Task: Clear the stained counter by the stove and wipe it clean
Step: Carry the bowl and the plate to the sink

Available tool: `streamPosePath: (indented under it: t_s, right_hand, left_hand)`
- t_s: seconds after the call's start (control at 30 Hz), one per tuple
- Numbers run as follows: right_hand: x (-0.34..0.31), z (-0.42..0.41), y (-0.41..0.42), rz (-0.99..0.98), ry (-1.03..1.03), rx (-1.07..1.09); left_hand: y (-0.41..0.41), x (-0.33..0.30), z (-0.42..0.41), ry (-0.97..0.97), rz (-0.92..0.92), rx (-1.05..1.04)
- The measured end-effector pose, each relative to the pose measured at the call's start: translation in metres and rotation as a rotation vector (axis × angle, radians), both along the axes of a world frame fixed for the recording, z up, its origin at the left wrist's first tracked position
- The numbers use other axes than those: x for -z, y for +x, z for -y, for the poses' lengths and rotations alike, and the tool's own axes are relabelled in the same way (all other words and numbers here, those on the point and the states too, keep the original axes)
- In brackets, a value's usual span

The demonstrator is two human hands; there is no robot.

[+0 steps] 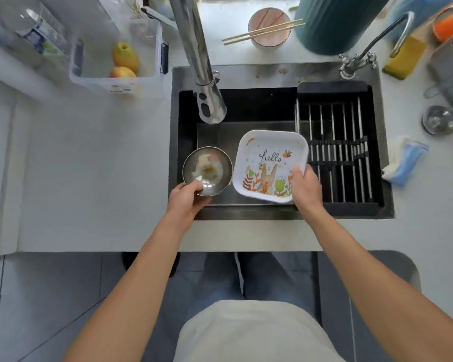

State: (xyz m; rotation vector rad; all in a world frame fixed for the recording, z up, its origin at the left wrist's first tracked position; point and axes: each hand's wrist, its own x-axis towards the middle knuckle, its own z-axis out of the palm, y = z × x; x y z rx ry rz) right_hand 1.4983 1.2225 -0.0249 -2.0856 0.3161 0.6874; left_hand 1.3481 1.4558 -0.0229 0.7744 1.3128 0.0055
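I am standing at a dark sink (246,212). My left hand (186,202) grips the near rim of a small steel bowl (208,169) with food smears inside, held over the basin. My right hand (305,189) holds the near right corner of a white square plate (267,163) printed with "hello" and a rabbit, also over the basin. A blue and white cloth (404,164) lies crumpled on the counter right of the sink.
A tall tap (207,82) hangs over the basin and a drying rack (335,150) fills its right side. A clear box (115,61) of fruit stands at back left. A bowl with chopsticks (270,27), a teal container (335,22) and a yellow sponge (403,58) stand behind.
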Motion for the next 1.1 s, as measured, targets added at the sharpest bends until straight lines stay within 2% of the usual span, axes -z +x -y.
streamPosePath:
  t_s: [0.23, 0.5, 0.7, 0.97, 1.1]
  right_hand:
    - [0.082, -0.039, 0.019, -0.098, -0.103, 0.018]
    - [0.153, -0.04, 0.044, -0.247, -0.155, -0.015]
    - [0.176, -0.039, 0.06, -0.369, -0.129, 0.076]
    - [0.182, -0.037, 0.06, -0.386, -0.246, 0.067]
    - [0.178, -0.039, 0.054, -0.379, -0.278, 0.034]
  left_hand:
    - [0.039, 0.067, -0.015, -0.143, -0.109, -0.02]
    - [0.061, 0.132, -0.022, -0.131, -0.215, -0.052]
    - [0.072, 0.152, -0.021, -0.102, -0.227, -0.075]
    - [0.07, 0.161, -0.016, -0.128, -0.225, -0.111]
    - [0.063, 0.157, -0.019, -0.106, -0.231, -0.046]
